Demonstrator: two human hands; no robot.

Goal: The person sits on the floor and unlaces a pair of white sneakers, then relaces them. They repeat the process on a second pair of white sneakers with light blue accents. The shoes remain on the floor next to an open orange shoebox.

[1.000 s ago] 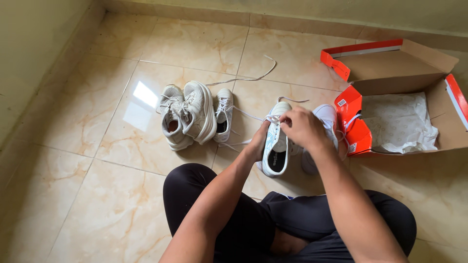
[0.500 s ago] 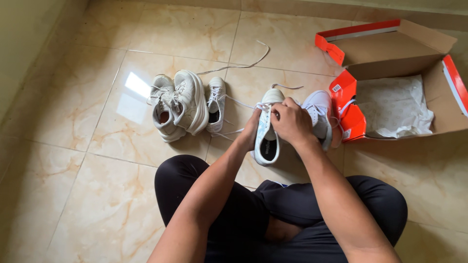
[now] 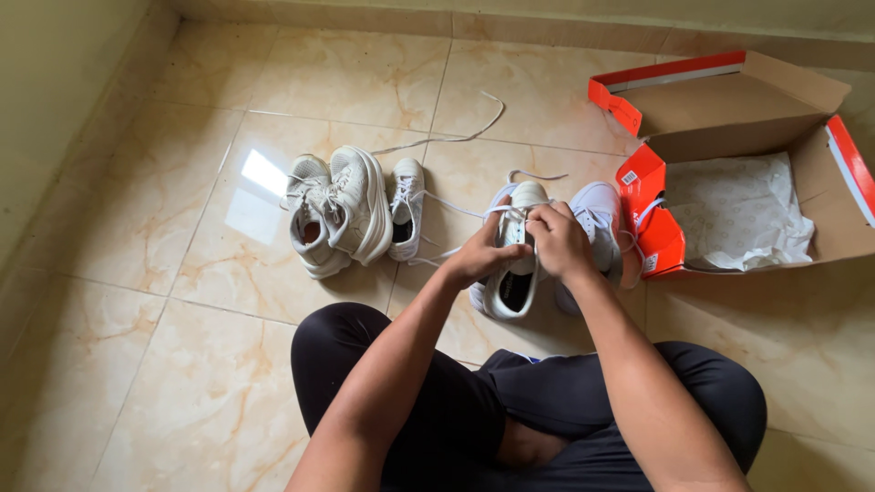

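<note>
A white sneaker (image 3: 513, 290) stands on the tiled floor in front of my crossed legs. My left hand (image 3: 480, 255) grips its left side near the laces. On the shoe's tongue my right hand (image 3: 558, 239) pinches the white lace (image 3: 497, 211). A second white sneaker (image 3: 597, 219) lies just behind my right hand, partly hidden by it.
Further left stand a small white shoe (image 3: 406, 208) with loose laces and a pair of grey-white sneakers (image 3: 337, 211) leaning together. A loose white lace (image 3: 456, 137) lies on the tiles behind. An open orange shoebox (image 3: 658, 196) with white tissue paper (image 3: 740, 210) sits at the right. Walls run along the left and back.
The sneaker has come down from a raised tilt and rests flatter on the floor. My left hand has shifted onto its side, and my right hand stays at the laces.
</note>
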